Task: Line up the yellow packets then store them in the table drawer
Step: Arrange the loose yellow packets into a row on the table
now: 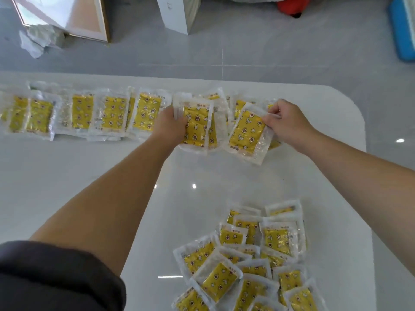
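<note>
Several yellow packets in clear wrap lie in an overlapping row (85, 113) along the far edge of the white table (67, 176). At the row's right end my left hand (171, 125) grips a small stack of packets (197, 126) from its left side. Just to the right, my right hand (285, 122) pinches the top right corner of a tilted packet (247, 133). More packets lie under and behind these two. A loose pile of several yellow packets (247, 259) sits at the near right of the table. No drawer is in view.
Beyond the table is a grey tiled floor (247, 46). On it stand a framed panel with crumpled wrap (67, 16) at the far left, a white box (177, 12), a red object (292, 5) and a blue container (402, 28) at the far right.
</note>
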